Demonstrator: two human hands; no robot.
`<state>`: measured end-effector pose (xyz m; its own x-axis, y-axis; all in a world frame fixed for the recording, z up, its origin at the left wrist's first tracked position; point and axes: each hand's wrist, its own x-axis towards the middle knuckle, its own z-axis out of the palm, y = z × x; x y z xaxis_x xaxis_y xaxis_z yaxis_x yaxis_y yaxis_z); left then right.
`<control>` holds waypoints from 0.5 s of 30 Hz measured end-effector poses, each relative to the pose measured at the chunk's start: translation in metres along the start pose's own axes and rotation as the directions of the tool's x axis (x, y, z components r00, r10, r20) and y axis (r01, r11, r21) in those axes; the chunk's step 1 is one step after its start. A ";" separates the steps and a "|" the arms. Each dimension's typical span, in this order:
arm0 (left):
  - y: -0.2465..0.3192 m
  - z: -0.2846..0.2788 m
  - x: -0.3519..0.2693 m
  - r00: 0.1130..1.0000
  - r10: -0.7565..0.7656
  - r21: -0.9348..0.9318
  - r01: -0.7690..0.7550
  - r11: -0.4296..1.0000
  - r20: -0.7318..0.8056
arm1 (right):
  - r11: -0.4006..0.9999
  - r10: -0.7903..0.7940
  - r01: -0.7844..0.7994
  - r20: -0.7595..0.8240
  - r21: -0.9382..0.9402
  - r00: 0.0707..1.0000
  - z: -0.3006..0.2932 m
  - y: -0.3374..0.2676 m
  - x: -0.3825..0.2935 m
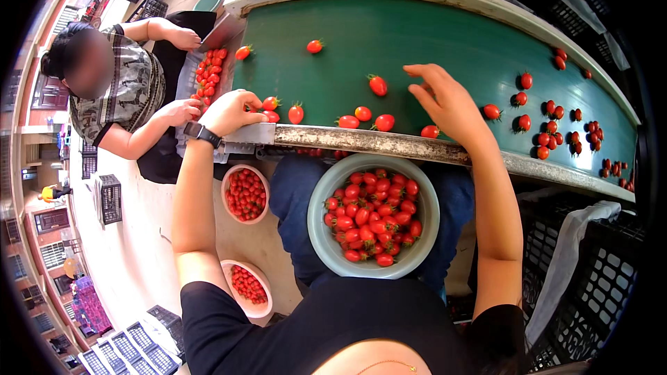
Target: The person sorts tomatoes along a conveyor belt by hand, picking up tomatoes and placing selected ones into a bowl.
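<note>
Small red tomatoes (378, 85) lie scattered on a green conveyor belt (323, 78). My left hand (234, 112) rests at the near left end of the belt, its fingertips close to a couple of tomatoes; whether it holds one I cannot tell. Over the belt's near side hovers my right hand (443, 101), fingers apart and nothing seen between them, with one tomato (379, 86) to its left. A grey-green basin (322, 250) full of tomatoes sits on my lap, below the belt's worn edge rail (365, 139).
Two pink basins (225, 203) of tomatoes stand on the floor to the left. A co-worker (127, 73) sits at the belt's left end, hands by a lined crate of tomatoes (208, 75). Black plastic crates (599, 281) stand at my right, one with a white liner.
</note>
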<state>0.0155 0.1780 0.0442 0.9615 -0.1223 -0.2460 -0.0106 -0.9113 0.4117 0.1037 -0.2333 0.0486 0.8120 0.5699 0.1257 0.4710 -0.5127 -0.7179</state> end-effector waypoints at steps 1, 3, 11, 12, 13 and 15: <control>-0.003 -0.002 0.005 0.999 0.025 0.030 -0.026 0.999 0.040 | 1.000 0.009 -0.009 -0.023 0.019 1.000 -0.005 0.000 -0.005; 0.012 -0.007 0.021 0.987 -0.066 0.137 0.046 0.990 0.147 | 1.000 0.010 -0.008 -0.088 0.020 0.996 -0.014 0.008 -0.022; 0.005 -0.019 0.030 0.969 -0.111 -0.447 0.201 0.872 0.219 | 1.000 0.008 -0.012 -0.419 -0.007 0.908 -0.054 0.057 -0.095; 0.016 -0.019 0.026 0.955 -0.161 -0.694 0.292 0.659 0.249 | 0.989 0.128 -0.077 -0.468 0.128 0.874 -0.058 0.071 -0.104; 0.020 -0.014 0.025 0.965 -0.093 -0.826 0.258 0.502 0.245 | 0.956 0.250 -0.130 -0.499 0.263 0.830 -0.060 0.081 -0.111; 0.037 0.000 0.020 0.973 -0.030 -0.908 0.223 0.356 0.228 | 0.939 0.255 -0.090 -0.500 0.331 0.828 -0.061 0.081 -0.109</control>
<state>0.0340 0.1416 0.0546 0.8737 -0.1815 -0.4513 0.4598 0.0053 0.8880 0.0745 -0.3767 0.0185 0.9645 0.0198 0.2633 0.2556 -0.3205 -0.9121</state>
